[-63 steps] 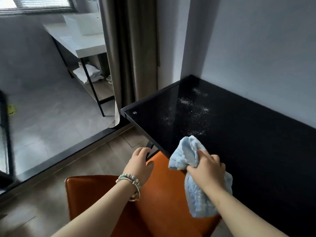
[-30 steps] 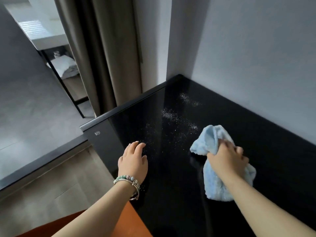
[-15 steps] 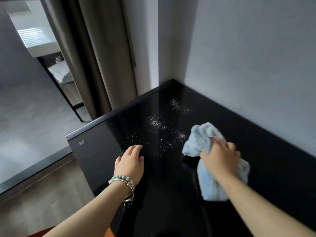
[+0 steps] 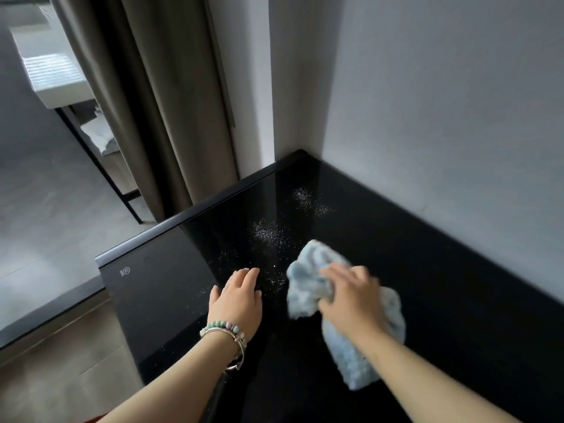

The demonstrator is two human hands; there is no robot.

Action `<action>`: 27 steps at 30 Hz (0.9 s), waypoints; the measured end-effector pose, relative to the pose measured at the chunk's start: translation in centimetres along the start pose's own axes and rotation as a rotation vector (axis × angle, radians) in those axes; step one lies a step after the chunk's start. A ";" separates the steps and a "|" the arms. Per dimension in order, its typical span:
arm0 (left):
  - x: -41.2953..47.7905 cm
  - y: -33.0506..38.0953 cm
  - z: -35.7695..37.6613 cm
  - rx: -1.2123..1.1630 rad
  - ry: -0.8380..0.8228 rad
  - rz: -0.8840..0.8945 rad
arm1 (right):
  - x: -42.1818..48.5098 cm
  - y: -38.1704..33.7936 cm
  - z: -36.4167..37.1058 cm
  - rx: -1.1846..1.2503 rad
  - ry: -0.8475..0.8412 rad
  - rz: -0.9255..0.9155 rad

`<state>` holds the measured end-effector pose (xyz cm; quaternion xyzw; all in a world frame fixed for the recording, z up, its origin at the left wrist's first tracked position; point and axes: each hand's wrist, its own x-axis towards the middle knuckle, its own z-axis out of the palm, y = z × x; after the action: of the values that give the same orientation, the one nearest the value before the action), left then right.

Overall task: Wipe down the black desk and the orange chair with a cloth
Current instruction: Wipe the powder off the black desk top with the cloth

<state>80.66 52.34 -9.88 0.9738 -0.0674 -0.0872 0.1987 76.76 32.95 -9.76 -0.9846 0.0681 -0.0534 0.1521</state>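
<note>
The glossy black desk fills the lower right and runs into the wall corner. White dust specks lie scattered across its left half. My right hand holds a bunched light blue cloth against the desk surface, just right of the specks; the hand looks blurred. My left hand, with bead and metal bracelets at the wrist, rests flat on the desk, fingers straight, beside the cloth. A sliver of the orange chair shows at the bottom edge.
A grey wall borders the desk at the back and right. Brown curtains hang left of the corner. Beyond them stand a white counter on a black frame, and wood floor lies left of the desk.
Both hands came up from the chair onto the desk. My right hand has slid the cloth to the left, toward the specks and my left hand. The view has tilted up.
</note>
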 end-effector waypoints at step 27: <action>0.9 -3.3 -1.8 0.001 0.010 -0.037 | 5.0 -3.6 3.1 -0.095 -0.163 0.143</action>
<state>82.20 55.91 -9.72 0.9755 -0.0486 -0.0860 0.1968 82.51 36.54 -11.13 -0.9844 0.1279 0.0413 0.1139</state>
